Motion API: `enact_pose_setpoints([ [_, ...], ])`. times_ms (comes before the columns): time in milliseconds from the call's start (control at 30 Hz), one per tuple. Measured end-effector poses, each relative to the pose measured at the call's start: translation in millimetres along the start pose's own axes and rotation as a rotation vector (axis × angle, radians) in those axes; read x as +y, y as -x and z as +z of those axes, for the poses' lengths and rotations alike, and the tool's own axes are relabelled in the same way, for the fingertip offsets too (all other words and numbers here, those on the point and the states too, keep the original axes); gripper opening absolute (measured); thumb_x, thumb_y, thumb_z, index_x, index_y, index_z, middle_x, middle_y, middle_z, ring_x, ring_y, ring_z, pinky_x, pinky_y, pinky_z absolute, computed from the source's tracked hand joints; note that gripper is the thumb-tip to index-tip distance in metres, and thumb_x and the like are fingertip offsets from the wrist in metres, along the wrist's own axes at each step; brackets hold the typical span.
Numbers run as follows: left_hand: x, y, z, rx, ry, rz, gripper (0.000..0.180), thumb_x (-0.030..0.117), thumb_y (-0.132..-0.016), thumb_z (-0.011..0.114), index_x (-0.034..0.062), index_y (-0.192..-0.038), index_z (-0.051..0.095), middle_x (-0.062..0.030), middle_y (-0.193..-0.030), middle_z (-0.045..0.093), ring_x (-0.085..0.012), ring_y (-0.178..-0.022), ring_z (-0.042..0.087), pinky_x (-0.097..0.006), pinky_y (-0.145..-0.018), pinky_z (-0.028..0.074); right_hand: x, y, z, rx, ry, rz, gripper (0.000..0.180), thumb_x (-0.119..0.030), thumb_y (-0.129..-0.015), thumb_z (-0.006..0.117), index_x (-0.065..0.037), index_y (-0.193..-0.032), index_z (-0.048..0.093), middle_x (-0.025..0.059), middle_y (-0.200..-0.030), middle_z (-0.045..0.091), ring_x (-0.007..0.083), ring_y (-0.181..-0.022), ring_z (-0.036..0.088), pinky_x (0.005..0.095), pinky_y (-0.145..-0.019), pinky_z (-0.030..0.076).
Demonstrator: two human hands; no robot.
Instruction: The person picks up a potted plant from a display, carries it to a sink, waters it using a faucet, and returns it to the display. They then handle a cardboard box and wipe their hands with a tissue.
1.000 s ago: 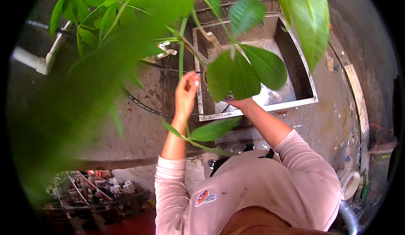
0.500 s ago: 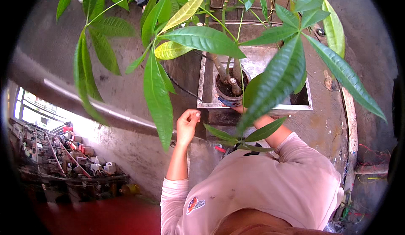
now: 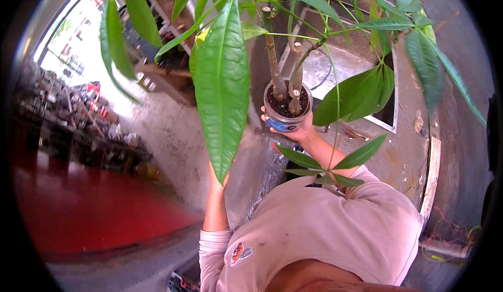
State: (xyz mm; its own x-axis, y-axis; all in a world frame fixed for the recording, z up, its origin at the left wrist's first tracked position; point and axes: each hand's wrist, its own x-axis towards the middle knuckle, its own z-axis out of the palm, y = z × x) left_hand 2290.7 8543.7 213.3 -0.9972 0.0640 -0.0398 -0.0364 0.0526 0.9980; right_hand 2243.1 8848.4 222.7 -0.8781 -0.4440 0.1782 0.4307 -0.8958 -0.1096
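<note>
My right hand (image 3: 302, 132) cups a small clear round pot from beneath and the side, its fingers wrapped round the wall. Dark soil fills the pot (image 3: 285, 121), which has a blue label on its front. Several thick, cut-topped stems rise from it, with long stalks and broad green leaves (image 3: 222, 87) spreading over much of the view. My left hand (image 3: 212, 175) is raised to the left of the pot and apart from it. A big hanging leaf covers most of that hand, so its fingers are hidden.
Behind the pot lies a rectangular basin with a pale metal rim (image 3: 385, 125). A wooden strip (image 3: 432, 176) runs along the right. At the left are a cluttered shelf of mixed items (image 3: 78, 114), a red floor (image 3: 105, 203) and bright windows (image 3: 70, 24).
The potted plant, held in my right hand, has come out from over the basin's near rim. My view has turned leftward. My left hand has lowered and slipped behind a leaf.
</note>
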Motion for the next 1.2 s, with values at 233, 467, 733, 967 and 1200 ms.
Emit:
enact_pose_setpoints([
  [233,-2.0,143.9,-128.2,0.297,-0.004,-0.035,0.013,0.016,-0.094,0.064,0.003,-0.093,0.065,0.0016,-0.077,0.06,-0.007,-0.07,0.054,-0.022,-0.065,0.044,172.6,-18.6,21.9,-0.039,-0.098,0.278,0.088,-0.065,-0.085,0.05,-0.009,-0.15,0.03,0.0323,-0.147,0.033,0.0536,-0.131,0.038,0.0692,-0.086,0.049],
  [467,6.9,209.2,-204.4,0.468,-0.023,0.019,0.012,0.015,-0.096,0.061,0.0035,-0.1,0.064,0.0007,-0.089,0.062,-0.0073,-0.083,0.057,-0.024,-0.076,0.048,300.4,-68.0,36.9,-0.02,-0.061,0.495,0.079,-0.067,-0.087,0.046,-0.013,-0.144,0.04,0.0256,-0.144,0.041,0.0562,-0.125,0.043,0.0706,-0.082,0.047],
  [733,44.3,184.2,-307.1,0.626,-0.09,0.182,0.011,0.007,-0.092,0.065,0.0012,-0.101,0.064,0.0021,-0.091,0.061,-0.0066,-0.081,0.056,-0.022,-0.074,0.046,428.4,-161.9,39.8,-0.126,0.022,0.661,0.087,-0.07,-0.084,0.048,-0.01,-0.147,0.037,0.0237,-0.146,0.042,0.0416,-0.129,0.047,0.0556,-0.095,0.05],
  [967,29.5,114.8,-473.2,0.707,0.018,0.196,0.013,0.013,-0.094,0.065,0.0015,-0.1,0.064,0.0026,-0.086,0.06,-0.0062,-0.078,0.054,-0.022,-0.069,0.045,524.7,-324.1,13.2,-0.444,0.405,0.583,0.087,-0.047,-0.079,0.074,-0.01,-0.147,0.035,0.0148,-0.148,0.042,0.0313,-0.136,0.041,0.0497,-0.11,0.036],
  [1200,9.8,59.8,-615.2,0.867,-0.179,0.081,0.01,0.01,-0.094,0.063,0.001,-0.099,0.063,0.0021,-0.086,0.059,-0.0053,-0.077,0.054,-0.022,-0.067,0.045,598.6,-478.5,17.5,-0.084,-0.261,0.814,0.074,-0.057,-0.087,0.054,-0.009,-0.142,0.043,0.0261,-0.144,0.042,0.0494,-0.127,0.044,0.066,-0.086,0.049],
])
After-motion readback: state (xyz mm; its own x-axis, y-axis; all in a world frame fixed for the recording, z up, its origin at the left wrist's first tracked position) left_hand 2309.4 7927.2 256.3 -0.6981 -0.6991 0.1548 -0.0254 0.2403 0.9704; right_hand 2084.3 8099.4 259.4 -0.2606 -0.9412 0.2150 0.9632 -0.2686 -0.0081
